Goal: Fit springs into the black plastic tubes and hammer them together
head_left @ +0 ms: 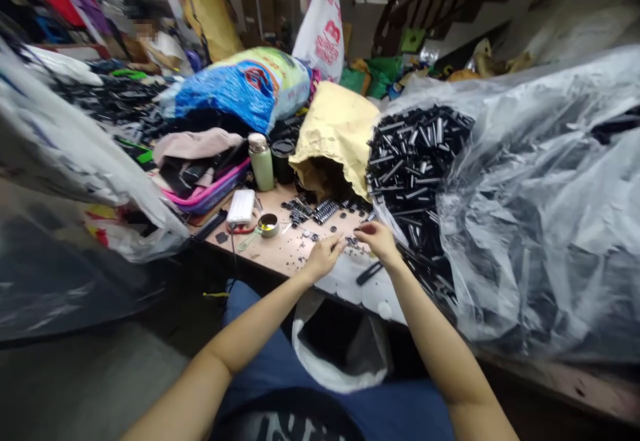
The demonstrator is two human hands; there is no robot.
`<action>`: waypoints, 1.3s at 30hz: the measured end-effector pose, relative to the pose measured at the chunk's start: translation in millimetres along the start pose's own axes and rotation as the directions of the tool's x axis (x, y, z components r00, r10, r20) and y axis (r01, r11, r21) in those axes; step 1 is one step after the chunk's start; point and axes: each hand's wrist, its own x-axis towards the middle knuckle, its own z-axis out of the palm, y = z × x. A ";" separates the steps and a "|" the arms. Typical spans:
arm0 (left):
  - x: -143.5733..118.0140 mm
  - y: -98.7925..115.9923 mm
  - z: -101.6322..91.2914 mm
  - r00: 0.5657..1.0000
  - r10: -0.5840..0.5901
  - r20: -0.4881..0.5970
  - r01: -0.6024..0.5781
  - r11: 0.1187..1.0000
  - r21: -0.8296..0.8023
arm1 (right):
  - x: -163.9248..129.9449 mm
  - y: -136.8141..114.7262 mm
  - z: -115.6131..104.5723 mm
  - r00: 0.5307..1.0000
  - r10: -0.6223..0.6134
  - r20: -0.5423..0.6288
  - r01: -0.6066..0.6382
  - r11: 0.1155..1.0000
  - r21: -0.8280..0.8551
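Note:
My left hand [324, 254] rests on the wooden worktable [280, 249] with fingers pinched toward small dark parts [353, 241] lying between both hands. My right hand [379, 238] hovers just right of them, fingers curled; what it pinches is too small to tell. A black stick-shaped piece [370, 272] lies on the table edge under my right wrist. Coiled metal springs [325, 209] lie a little beyond the hands. A heap of black plastic sticks [417, 154] spills from a clear plastic bag [540, 214] at the right.
A yellow sack [335, 131] lies open behind the springs. A green bottle [261, 162], white power bank [241, 206] and small tin [269, 225] stand left. A white bag [340, 347] hangs below the table. Other people sit far back left.

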 end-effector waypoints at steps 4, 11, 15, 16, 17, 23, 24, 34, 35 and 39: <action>-5.4 6.0 0.7 0.997 0.039 0.069 -0.045 0.996 0.077 | -24.5 -21.9 7.6 1.000 0.012 0.022 -0.021 0.877 0.480; -16.5 8.2 2.4 0.991 0.059 0.120 -0.075 0.988 0.137 | -43.4 -27.4 9.7 0.998 0.056 0.008 -0.050 0.818 0.574; -20.2 3.0 5.1 0.993 0.034 0.116 -0.050 0.989 0.141 | -53.8 -25.9 12.5 0.997 0.078 -0.029 -0.051 0.842 0.537; -21.1 1.8 5.0 0.992 0.024 0.122 -0.042 0.989 0.140 | -57.9 -25.4 13.6 0.996 0.067 -0.056 -0.031 0.865 0.500; -21.9 0.7 4.2 0.992 0.011 0.129 -0.030 0.990 0.141 | -62.2 -24.9 14.8 0.996 0.039 -0.081 0.002 0.893 0.451; -23.4 -10.9 -10.8 0.995 -0.088 0.057 0.081 0.991 0.102 | -52.1 -22.3 30.8 0.968 -0.226 0.113 0.202 0.961 0.188; -23.2 -13.9 -13.7 0.994 -0.111 0.021 0.109 0.990 0.094 | -40.8 -22.6 36.2 0.971 -0.206 0.121 0.193 0.975 0.114; -18.8 -38.0 -30.5 0.985 -0.169 -0.041 0.173 0.980 0.098 | 10.1 -35.3 70.3 0.975 -0.198 0.097 0.199 0.980 0.001; -18.5 -37.4 -30.9 0.986 -0.162 -0.030 0.165 0.981 0.102 | 3.8 -36.5 69.1 0.974 -0.204 0.098 0.203 0.979 0.027; -19.0 -30.1 -28.9 0.992 -0.129 0.004 0.127 0.985 0.118 | -18.1 -40.6 61.2 0.980 -0.193 0.044 0.177 0.953 0.246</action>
